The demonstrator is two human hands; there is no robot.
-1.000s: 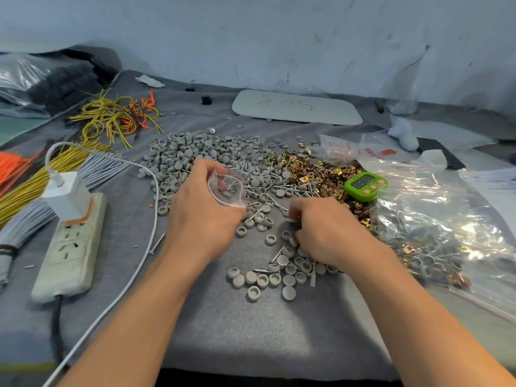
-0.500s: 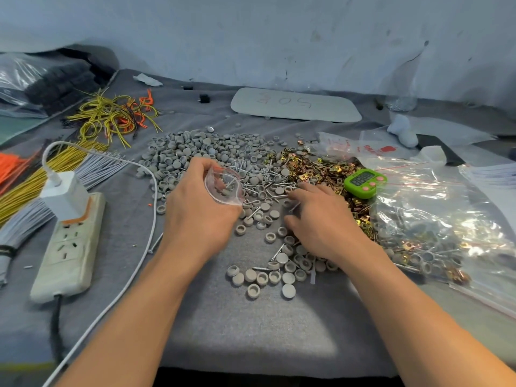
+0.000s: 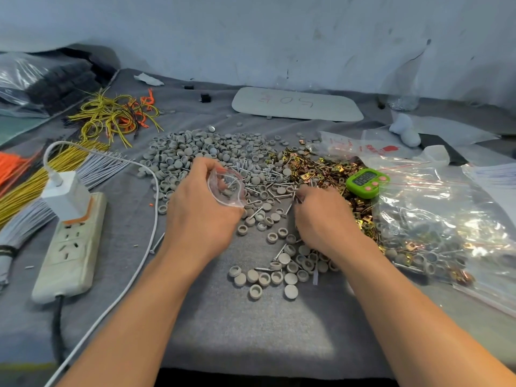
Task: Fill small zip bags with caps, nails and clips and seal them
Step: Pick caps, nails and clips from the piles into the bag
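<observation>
The left hand (image 3: pixel 201 216) has its fingers curled round a small clear zip bag (image 3: pixel 227 188), held open-mouthed at its 1 o'clock, with grey caps (image 3: pixel 178 155) heaped at 12 o'clock beyond, while the right hand (image 3: pixel 324 222), fingertips bunched together, pinches nails (image 3: pixel 288 209) at its 11 o'clock, brass clips (image 3: pixel 321 169) lying at its 12 o'clock

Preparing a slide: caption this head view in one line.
Left hand holds small clear plastic zip bag; right hand reaches among silver nails and round grey caps.
</observation>
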